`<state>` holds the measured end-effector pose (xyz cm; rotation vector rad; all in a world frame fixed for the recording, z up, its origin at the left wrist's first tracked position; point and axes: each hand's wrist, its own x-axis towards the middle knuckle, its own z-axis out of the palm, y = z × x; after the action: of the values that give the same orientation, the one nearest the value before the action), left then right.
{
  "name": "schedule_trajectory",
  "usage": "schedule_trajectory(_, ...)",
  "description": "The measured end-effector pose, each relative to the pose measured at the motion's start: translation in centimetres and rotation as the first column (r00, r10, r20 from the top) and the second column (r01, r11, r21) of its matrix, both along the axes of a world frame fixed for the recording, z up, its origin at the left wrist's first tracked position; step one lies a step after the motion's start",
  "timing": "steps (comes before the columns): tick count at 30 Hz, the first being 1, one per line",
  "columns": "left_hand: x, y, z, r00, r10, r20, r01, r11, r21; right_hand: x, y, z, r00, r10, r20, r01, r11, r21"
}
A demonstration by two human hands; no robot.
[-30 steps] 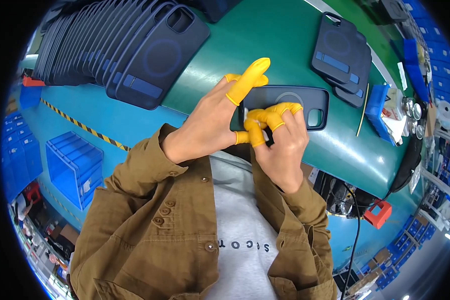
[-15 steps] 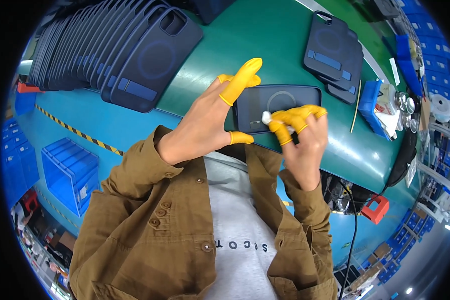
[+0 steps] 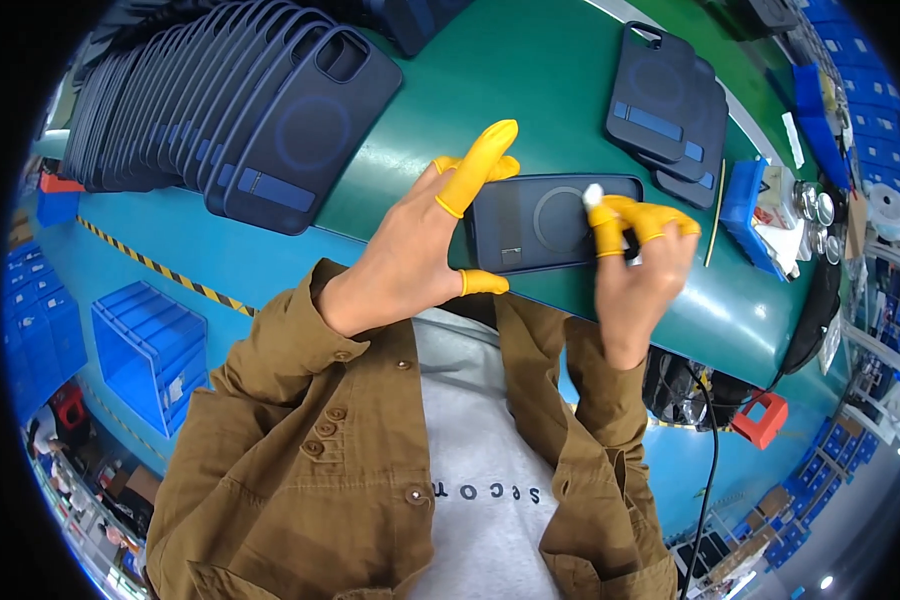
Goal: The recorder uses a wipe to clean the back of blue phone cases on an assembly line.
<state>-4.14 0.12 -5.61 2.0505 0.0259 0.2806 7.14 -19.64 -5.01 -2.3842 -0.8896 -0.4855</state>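
We see the left hand (image 3: 405,255) gripping a dark phone case (image 3: 550,222) by its left end, fingers closed on it: thumb under the near edge, other fingers w/ yellow finger cots (image 3: 475,165) curled over the far edge, index cot sticking up. The case lies flat, back side up, circular ring facing us, near the front edge of the green surface (image 3: 530,90), roughly mid-width.

The right hand (image 3: 635,275) sits at the case's right end, fingers pinched shut on a small white bit (image 3: 592,193), prob. a swab or cloth tip, can't tell which. That tip touches the case just beside the ring's right side. Right fingers also wear yellow cots.

Toward the surface's back-left corner we see a long overlapping row of dark cases (image 3: 230,110), fanned like shingles, the nearest one showing a blue strip. Toward the back-right there's a smaller stack of dark cases (image 3: 665,105), well apart from the held one. A blue tray (image 3: 745,205) w/ white bits stands near the right edge, a thin stick-like item just beside it.

Below the front edge: blue crates (image 3: 150,350) on the floor at left, a red object (image 3: 765,420) and a black cable (image 3: 712,450) at right. Brown jacket sleeves and a grey shirt fill the lower part.
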Motion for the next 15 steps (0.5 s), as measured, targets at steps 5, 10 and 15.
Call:
schedule_trajectory(5, 0.2, -0.1, -0.1, 1.000, -0.009, -0.003, 0.009, 1.000, 0.003, -2.2, 0.3, 0.3, 0.919, 0.315, -0.238, -0.316, 0.948, 0.035)
schedule_trajectory(10, 0.1, 0.1, 0.1, 1.000, 0.002, -0.014, -0.001, 1.000, 0.017, 0.4, 0.3, -0.4, 1.000, -0.020, -0.022, 0.020, 1.000, 0.006)
schedule_trajectory(15, 0.3, -0.1, -0.9, 1.000, 0.008, 0.023, -0.009, 0.998, 0.058, -3.6, 4.4, -1.3, 0.987, 0.154, -0.050, -0.143, 0.972, 0.187)
